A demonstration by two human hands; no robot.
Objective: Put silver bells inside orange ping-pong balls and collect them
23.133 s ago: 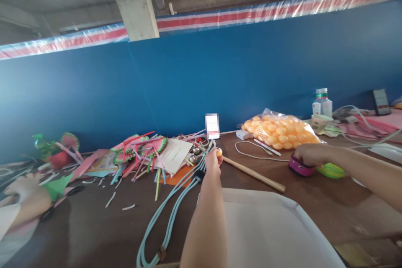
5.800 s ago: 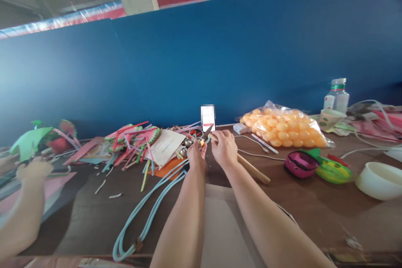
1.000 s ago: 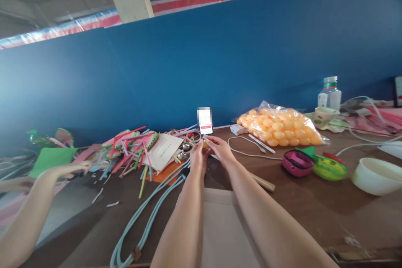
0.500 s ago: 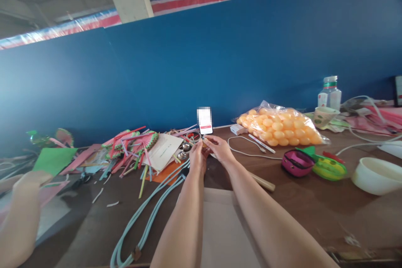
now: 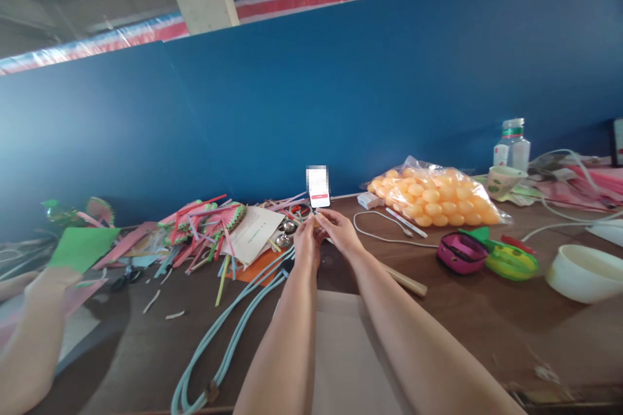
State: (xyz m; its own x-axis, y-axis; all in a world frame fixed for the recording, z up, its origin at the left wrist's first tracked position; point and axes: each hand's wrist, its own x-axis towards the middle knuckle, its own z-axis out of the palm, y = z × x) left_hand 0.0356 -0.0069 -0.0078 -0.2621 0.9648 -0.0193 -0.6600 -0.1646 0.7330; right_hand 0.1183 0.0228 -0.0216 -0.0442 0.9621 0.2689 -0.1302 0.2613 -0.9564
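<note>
My left hand (image 5: 305, 241) and my right hand (image 5: 338, 230) meet at the middle of the table, fingers pinched together. Between the fingertips is a small yellowish thing, too covered by them to name. Just beyond my hands a phone (image 5: 318, 199) with a lit screen stands upright against the blue partition. Two shiny metal balls (image 5: 283, 240) lie left of my left hand, beside light-blue cords (image 5: 228, 318) that loop toward the front edge. Under my forearms is a beige sheet or board (image 5: 348, 343), and a wooden stick (image 5: 406, 282) lies right of my right wrist.
A co-worker's hands (image 5: 51, 282) hold green paper (image 5: 84, 248) at the left. Paper strips (image 5: 209, 227) and white paper (image 5: 253, 231) are heaped nearby. To the right are a bag of orange balls (image 5: 433, 194), a cable (image 5: 384, 238), a magenta pouch (image 5: 460, 253) and a white bowl (image 5: 584, 279).
My hands stay almost in the same place, pinched together. The co-worker's hands at the left have shifted slightly with the paper.
</note>
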